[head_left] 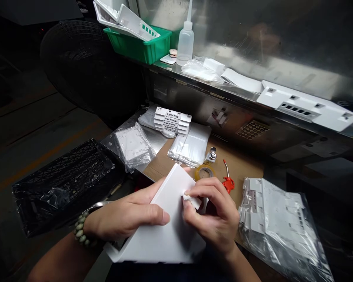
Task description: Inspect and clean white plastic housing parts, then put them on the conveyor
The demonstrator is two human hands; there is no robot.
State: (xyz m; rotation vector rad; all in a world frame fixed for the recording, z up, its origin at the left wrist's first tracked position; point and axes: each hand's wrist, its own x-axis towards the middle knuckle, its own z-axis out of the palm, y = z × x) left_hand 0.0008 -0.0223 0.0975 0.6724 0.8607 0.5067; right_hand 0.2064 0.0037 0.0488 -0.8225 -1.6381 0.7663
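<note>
Smooth white plastic panel [167,231], left hand [126,217] gripping, right hand [214,219] pinching small wipe [191,200]

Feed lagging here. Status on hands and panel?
Left hand grips white panel. Right hand presses small white wad to panel face. Tape roll, red tool just beyond; nothing blocking.

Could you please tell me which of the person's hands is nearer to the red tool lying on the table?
Right. The right hand lies just below-left of the red tool; the left hand grips the white panel, farther left.
</note>
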